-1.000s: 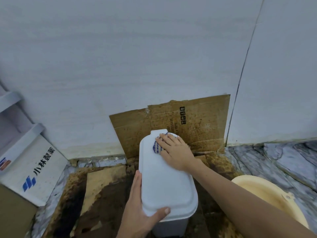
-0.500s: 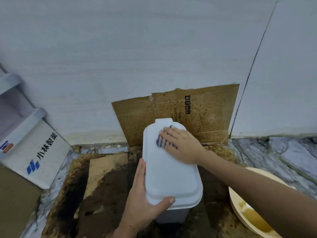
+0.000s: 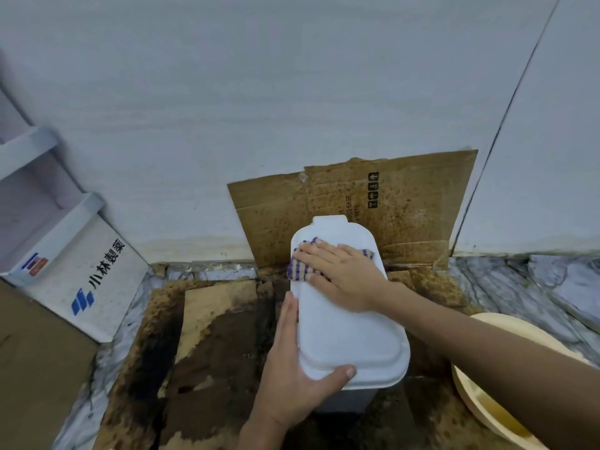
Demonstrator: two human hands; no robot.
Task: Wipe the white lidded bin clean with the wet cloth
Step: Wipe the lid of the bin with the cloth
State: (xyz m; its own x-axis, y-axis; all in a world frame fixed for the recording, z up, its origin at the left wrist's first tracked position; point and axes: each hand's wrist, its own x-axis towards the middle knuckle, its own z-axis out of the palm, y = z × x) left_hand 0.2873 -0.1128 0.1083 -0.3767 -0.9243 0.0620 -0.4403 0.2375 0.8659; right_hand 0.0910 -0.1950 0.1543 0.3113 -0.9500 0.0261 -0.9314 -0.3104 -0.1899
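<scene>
- Bin [image 3: 349, 323] sits on the stained cardboard [image 3: 214, 336] on the floor, lid shut, close in front of the cardboard sheet [image 3: 399, 203] leaning on the wall.
- Key relation: the lid's long axis runs from you toward the wall, tilted slightly left. Your cloth [image 3: 300, 269] is at the far end, so the unwiped run of lid lies back toward you, between your two hands.
- Right hand [image 3: 344, 274]: fingers straight and lightly spread, pressing the cloth flat on the lid's far end. Cloth pokes out at the fingertips and behind the hand.
- Left hand [image 3: 292, 378]: holds the near-left corner, thumb curled over the lid rim, fingers [image 3: 290, 311] straight along the left side wall. It steadies the bin.
- Right hand is the one nearer the wipe zone; I'd judge the next stroke as a pull toward you along the long axis. Keep the left hand clamped so the bin doesn't slide.
- Count: one bin, one cloth, two hands, one yellow basin [image 3: 506, 332] to your right, one white carton [image 3: 81, 280] to the left.
- Bin's side walls are mostly hidden; can't tell whether they're clean.
</scene>
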